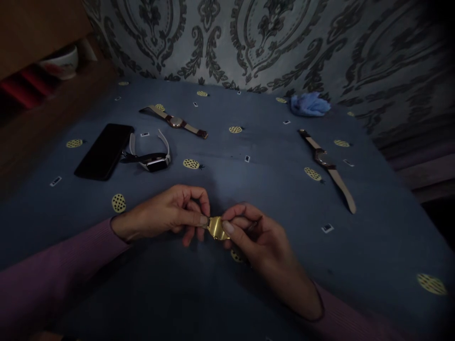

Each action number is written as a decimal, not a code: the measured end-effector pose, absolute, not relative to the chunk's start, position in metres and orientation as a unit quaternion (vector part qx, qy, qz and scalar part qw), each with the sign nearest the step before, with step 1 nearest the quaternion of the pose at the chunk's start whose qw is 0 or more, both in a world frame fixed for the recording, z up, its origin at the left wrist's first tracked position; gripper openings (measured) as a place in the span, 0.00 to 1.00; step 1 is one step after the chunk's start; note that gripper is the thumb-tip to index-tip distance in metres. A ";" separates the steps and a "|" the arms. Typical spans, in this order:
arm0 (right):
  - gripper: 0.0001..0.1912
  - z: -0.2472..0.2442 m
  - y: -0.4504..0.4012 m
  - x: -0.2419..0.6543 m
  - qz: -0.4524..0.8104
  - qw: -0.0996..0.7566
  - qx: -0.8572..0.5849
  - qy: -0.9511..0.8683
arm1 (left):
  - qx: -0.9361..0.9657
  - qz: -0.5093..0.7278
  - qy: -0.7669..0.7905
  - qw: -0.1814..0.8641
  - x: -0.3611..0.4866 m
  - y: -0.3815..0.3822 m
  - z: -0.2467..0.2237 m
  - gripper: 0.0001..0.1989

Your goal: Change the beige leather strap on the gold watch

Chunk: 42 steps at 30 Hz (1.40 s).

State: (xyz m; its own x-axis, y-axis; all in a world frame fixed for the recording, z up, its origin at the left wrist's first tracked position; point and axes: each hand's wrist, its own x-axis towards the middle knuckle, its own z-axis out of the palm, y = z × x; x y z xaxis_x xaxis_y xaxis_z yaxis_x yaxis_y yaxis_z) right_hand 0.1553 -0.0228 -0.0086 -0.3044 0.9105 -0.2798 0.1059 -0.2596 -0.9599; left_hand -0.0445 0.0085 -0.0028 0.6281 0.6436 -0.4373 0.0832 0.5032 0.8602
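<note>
Between my two hands is a gold-coloured watch, its shiny metal case facing up. My left hand pinches its left end with thumb and fingertips. On the other side, my right hand grips the right end, with the thumb on the case's edge. My fingers hide most of whatever band is attached. Left of my hands lies a smartwatch with a light strap, beside a black phone. Farther back rests a watch with a brown and beige strap. A similar watch lies at the right.
The table has a blue cloth printed with pineapples. A crumpled blue cloth or bag sits near the patterned wall. At the back left, a bowl stands on a wooden shelf next to something red.
</note>
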 end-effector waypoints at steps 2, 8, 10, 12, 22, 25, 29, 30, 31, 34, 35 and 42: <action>0.13 -0.009 -0.023 0.155 0.629 0.331 -0.487 -0.508 | 0.464 0.182 0.387 0.776 -0.045 0.009 -0.004 0.06; 0.15 -0.010 -0.023 0.156 0.661 0.305 -0.497 -0.473 | 0.471 0.202 0.378 0.771 -0.046 0.009 -0.007 0.06; 0.18 -0.009 -0.022 0.157 0.678 0.286 -0.497 -0.460 | 0.473 0.206 0.381 0.767 -0.046 0.008 -0.007 0.06; 0.21 -0.010 -0.020 0.159 0.694 0.276 -0.488 -0.453 | 0.472 0.208 0.384 0.766 -0.046 0.007 -0.007 0.06; 0.14 -0.012 -0.021 0.162 0.707 0.284 -0.472 -0.445 | 0.499 0.214 0.371 0.753 -0.045 0.008 -0.005 0.08; 0.13 -0.008 -0.022 0.160 0.714 0.286 -0.464 -0.439 | 0.516 0.199 0.356 0.753 -0.047 0.010 -0.003 0.08; 0.10 -0.007 -0.023 0.160 0.724 0.291 -0.452 -0.432 | 0.522 0.186 0.346 0.758 -0.049 0.012 0.000 0.06; 0.10 -0.007 -0.024 0.160 0.728 0.290 -0.449 -0.430 | 0.524 0.181 0.345 0.757 -0.049 0.012 0.000 0.06; 0.09 -0.007 -0.024 0.160 0.730 0.289 -0.448 -0.428 | 0.528 0.175 0.346 0.756 -0.050 0.013 0.001 0.06; 0.09 -0.008 -0.025 0.160 0.729 0.297 -0.440 -0.432 | 0.531 0.167 0.345 0.756 -0.050 0.013 0.002 0.06; 0.09 -0.007 -0.025 0.160 0.723 0.302 -0.438 -0.440 | 0.528 0.170 0.343 0.758 -0.050 0.013 0.002 0.06; 0.06 -0.008 -0.025 0.157 0.677 0.326 -0.434 -0.496 | 0.516 0.184 0.331 0.768 -0.049 0.014 -0.001 0.05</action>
State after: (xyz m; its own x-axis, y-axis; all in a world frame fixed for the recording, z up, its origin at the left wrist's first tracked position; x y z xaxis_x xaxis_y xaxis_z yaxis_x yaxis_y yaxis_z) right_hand 0.1572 -0.0251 -0.0076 -0.4097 0.8731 -0.2643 -0.0113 -0.2945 -0.9556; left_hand -0.0494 0.0138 -0.0015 0.7127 0.6249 -0.3188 0.0597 0.3988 0.9151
